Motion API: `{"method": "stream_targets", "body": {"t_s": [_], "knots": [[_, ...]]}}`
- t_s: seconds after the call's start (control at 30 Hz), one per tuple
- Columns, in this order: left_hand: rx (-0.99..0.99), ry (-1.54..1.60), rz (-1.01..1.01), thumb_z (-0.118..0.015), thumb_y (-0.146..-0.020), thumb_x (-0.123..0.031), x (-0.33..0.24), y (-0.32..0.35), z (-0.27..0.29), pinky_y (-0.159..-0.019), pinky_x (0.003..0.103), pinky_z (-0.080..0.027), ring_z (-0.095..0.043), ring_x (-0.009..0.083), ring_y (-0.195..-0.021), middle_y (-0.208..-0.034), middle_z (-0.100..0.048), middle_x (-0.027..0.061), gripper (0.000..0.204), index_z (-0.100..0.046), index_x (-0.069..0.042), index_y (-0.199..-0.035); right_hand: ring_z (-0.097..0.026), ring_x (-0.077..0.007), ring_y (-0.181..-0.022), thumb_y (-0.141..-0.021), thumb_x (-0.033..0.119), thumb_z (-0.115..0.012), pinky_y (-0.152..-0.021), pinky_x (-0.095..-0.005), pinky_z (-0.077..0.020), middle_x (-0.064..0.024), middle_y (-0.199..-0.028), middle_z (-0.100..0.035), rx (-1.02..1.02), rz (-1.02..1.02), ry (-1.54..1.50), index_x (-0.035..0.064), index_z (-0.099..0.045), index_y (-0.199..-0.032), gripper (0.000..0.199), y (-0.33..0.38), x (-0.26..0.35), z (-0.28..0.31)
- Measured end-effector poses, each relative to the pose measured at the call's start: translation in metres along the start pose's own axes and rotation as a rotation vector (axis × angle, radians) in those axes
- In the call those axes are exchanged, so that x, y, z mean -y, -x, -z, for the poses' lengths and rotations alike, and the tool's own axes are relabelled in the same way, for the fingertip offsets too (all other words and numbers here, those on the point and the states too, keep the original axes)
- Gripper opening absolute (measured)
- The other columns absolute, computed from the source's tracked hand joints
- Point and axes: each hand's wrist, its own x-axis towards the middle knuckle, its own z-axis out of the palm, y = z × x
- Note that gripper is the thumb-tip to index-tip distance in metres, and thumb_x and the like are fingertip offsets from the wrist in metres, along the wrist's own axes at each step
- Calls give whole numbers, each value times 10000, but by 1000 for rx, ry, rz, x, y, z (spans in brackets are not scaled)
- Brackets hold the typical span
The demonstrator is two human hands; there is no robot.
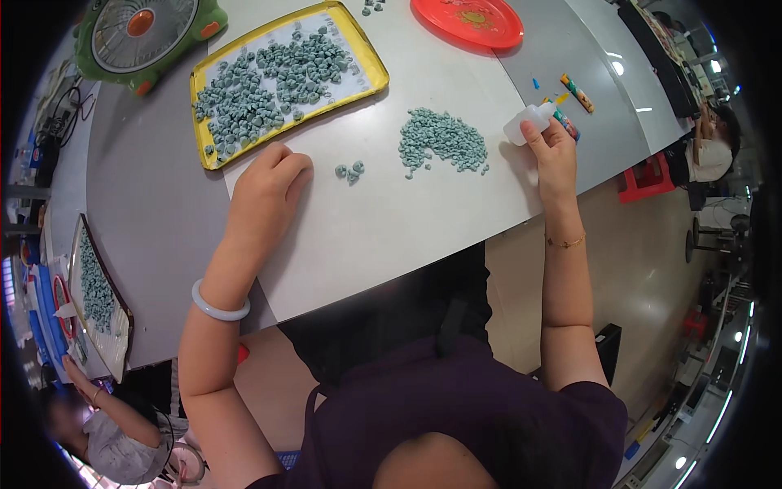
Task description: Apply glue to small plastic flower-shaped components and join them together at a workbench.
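Gripping a white glue bottle [525,125], the right hand [552,151] tilts its nozzle up-right; left hand [269,183] curled.

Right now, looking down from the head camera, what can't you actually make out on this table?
- Head view: whether the left hand holds a piece; its curled fingers hide the palm.
- Head view: the nozzle of the white bottle in the right hand; too small to tell if capped.
- Head view: the shape of each blue-green piece in the loose pile and yellow tray; too small.
- Head view: the red plate and green fan; cut off by the top edge.
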Motion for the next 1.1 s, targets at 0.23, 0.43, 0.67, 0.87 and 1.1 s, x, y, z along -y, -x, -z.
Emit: {"method": "stream_targets", "body": {"t_s": [0.23,0.43,0.67,0.87,1.1], "knots": [[-3,-92,-60,-608,-714,12,-9,25,12,-634,342,-447,-547,270,-735,-806,-534,89,137,-581,-46,-836,-540,-89,-817,-848,225,-611,-748,-238,-424,-27,-893,-601,60,-4,-36,0,-576,-1004,275,9,7,0],[-2,-31,86,-632,-685,22,-18,75,25,-681,342,-458,-561,268,-810,-914,-577,93,240,-583,-37,-913,-545,-119,-882,-849,172,-595,-819,-266,-412,-62,-964,-597,177,-25,11,-14,-565,-1038,267,19,6,-8],[-151,66,283,-671,-677,-37,-37,93,20,-699,345,-455,-555,265,-815,-880,-580,85,274,-592,-36,-939,-527,-167,-941,-852,171,-585,-842,-299,-407,-92,-1020,-564,283,29,-6,-29,-533,-1062,294,43,14,-19],[-284,-91,293,-677,-677,-38,-38,93,0,-588,311,-449,-567,228,-712,-793,-598,53,187,-644,-55,-860,-495,-186,-958,-855,196,-571,-832,-314,-398,-95,-1045,-517,492,29,-92,-22,-514,-1049,297,65,26,-49],[-398,145,223,-670,-688,4,-54,95,-13,-621,276,-477,-594,225,-701,-789,-623,71,163,-644,-36,-844,-507,-187,-898,-906,207,-479,-771,-306,-408,-75,-1026,-482,663,-153,-295,4,-441,-1124,300,92,36,-88]]}}
